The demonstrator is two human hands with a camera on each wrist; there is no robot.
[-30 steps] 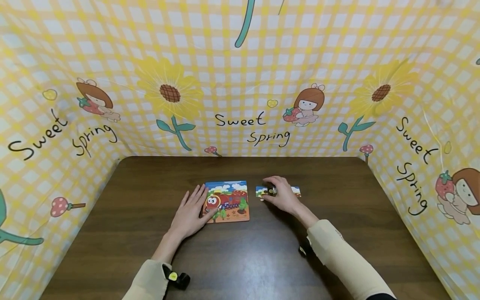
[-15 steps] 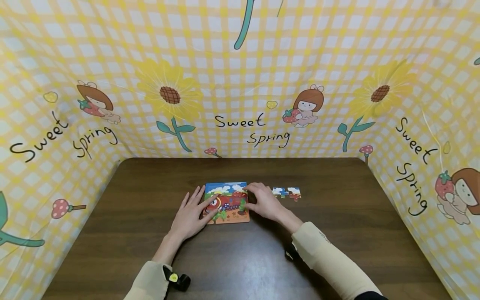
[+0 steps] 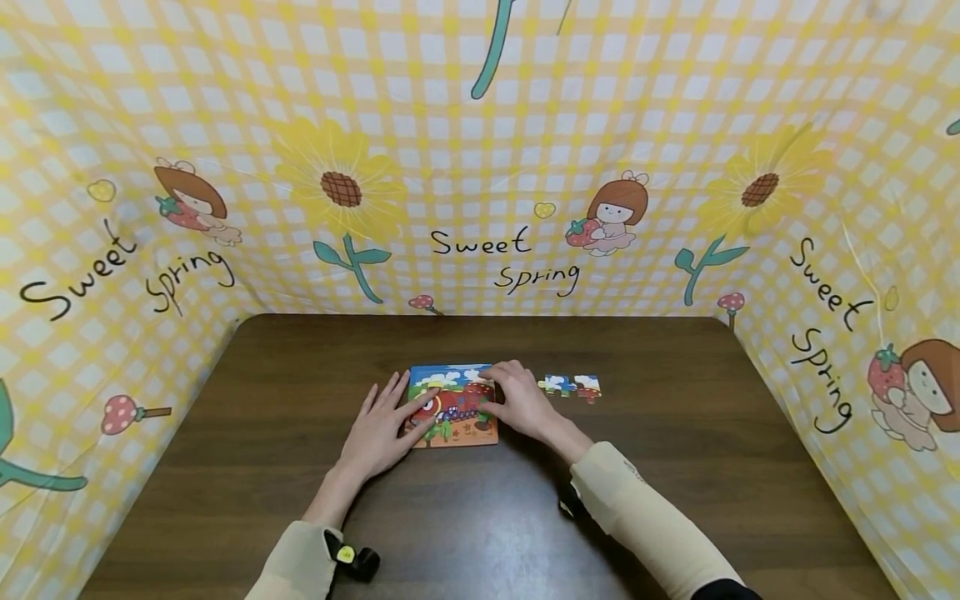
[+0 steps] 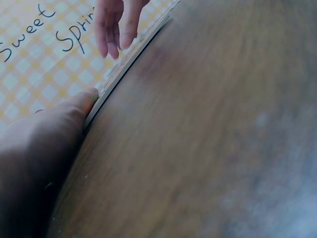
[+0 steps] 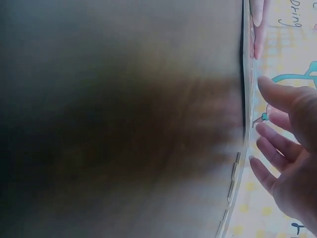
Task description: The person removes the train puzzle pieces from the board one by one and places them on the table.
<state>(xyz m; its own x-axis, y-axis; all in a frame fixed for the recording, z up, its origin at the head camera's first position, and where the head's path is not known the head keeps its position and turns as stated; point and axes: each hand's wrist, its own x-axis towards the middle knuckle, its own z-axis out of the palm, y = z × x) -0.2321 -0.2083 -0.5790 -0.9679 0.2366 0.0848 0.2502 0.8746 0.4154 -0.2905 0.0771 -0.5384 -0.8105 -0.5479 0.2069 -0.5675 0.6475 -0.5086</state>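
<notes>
A square jigsaw puzzle board [image 3: 468,429] with a red caterpillar picture lies on the table. My left hand [image 3: 375,433] rests at its left edge, fingers spread, with thumb and forefinger over the picture. At the right edge is my right hand [image 3: 521,400], thumb and forefinger apart above the board. In the right wrist view, the right hand [image 5: 292,139] has loosely bent fingers and nothing visible between them. Just right of it lie loose puzzle pieces, one with white cloud [image 3: 556,385] and one with cloud and red [image 3: 587,386]. The hand may hide another piece.
The dark wooden table [image 3: 480,533] is enclosed by a yellow checked cloth [image 3: 480,167] at the back and both sides. A small black camera [image 3: 360,564] sits on the left wrist.
My right hand has moved left from over the loose pieces to the board's right edge, uncovering two pieces. My left hand stays by the board, its forefinger now further over the picture.
</notes>
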